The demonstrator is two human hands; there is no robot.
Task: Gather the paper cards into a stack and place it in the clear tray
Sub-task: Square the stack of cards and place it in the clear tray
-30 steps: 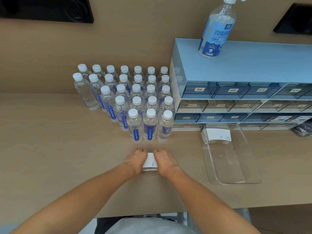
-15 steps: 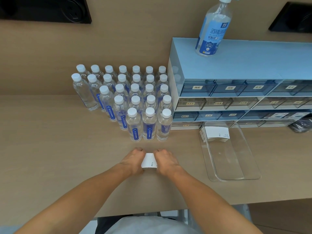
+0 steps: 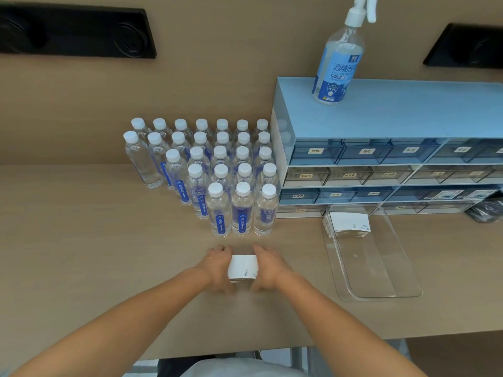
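Paper cards (image 3: 243, 268) between cupped hands (image 3: 243, 270)

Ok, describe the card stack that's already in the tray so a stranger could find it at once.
Start at the blue drawer unit on the right; the clear tray lies on the desk just before it. The white card stack sits at the tray's far end, untouched, unlike the stack pressed between both hands near the bottles.

Tan wall (image 3: 217, 77) with black panels (image 3: 76, 34), light wood desk (image 3: 81, 240), blue drawer cabinet (image 3: 394, 118) against wall
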